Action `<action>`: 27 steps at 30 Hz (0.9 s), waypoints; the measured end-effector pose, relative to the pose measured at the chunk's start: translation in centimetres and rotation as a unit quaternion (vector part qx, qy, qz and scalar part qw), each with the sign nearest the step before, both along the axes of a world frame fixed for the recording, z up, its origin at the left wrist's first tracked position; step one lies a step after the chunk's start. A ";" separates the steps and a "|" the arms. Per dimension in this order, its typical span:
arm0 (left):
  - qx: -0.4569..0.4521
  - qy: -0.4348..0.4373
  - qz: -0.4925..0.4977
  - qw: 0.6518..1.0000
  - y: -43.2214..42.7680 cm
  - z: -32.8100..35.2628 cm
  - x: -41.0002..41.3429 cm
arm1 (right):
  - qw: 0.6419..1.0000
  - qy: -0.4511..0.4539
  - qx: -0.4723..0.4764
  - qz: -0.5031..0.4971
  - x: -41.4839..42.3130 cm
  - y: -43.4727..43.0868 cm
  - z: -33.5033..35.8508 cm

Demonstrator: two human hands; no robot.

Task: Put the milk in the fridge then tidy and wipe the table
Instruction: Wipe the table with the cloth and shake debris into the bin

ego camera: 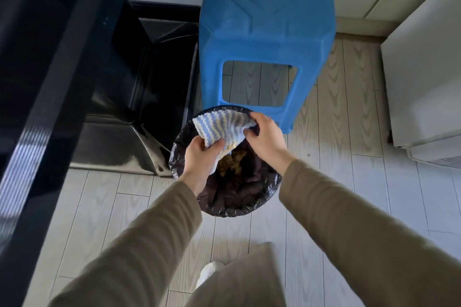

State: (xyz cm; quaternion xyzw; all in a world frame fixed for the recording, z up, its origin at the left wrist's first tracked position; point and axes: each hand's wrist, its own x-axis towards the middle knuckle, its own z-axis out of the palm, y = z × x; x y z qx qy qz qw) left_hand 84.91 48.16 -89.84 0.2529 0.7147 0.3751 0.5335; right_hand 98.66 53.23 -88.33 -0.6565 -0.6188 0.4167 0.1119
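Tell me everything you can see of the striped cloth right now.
The cloth is blue-and-cream striped, with a fluffy, ribbed pile like microfibre. It is held spread above the black-lined bin. The left hand grips its lower part; the right hand pinches its upper right edge. Its lower edge looks yellowish, perhaps soiled.

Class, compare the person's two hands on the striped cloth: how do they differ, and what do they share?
The left hand grips the lower end of the striped cloth, fingers curled round it; the right hand pinches its upper corner. The left hand is at the left side of the bin; the right hand is nearer the blue stool. Both hold the cloth over the bin.
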 end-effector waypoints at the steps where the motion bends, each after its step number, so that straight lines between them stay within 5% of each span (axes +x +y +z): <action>1: -0.006 0.006 0.011 1.000 0.1 -0.2 0.1 | 1.000 -0.007 0.016 0.012 -0.3 -0.7 -0.5; 5: -0.009 -0.013 0.054 0.998 0.5 -1.3 0.6 | 0.992 0.029 0.053 0.112 -2.5 -3.3 -2.6; 8: -0.014 -0.023 0.087 0.996 0.7 -2.4 0.4 | 0.978 -0.033 -0.043 0.201 -2.6 -4.3 -5.5; 11: -0.017 -0.027 0.101 0.994 0.5 -3.5 -0.1 | 0.975 -0.094 -0.106 0.172 -1.6 -4.1 -6.8; 17: -0.030 -0.072 0.149 0.986 1.0 -4.0 0.4 | 0.979 -0.004 -0.030 0.201 -3.1 -5.7 -5.2; 21: -0.025 -0.090 0.148 0.985 0.8 -4.2 0.3 | 0.977 -0.112 -0.108 0.144 -1.3 -6.1 -6.2; 23: -0.031 -0.084 0.148 0.985 0.9 -4.3 0.4 | 0.990 -0.065 -0.061 0.110 -1.8 -6.0 -5.2; 27: -0.048 -0.078 0.146 0.985 1.2 -4.1 0.8 | 0.977 -0.005 -0.013 0.214 -3.0 -7.4 -4.4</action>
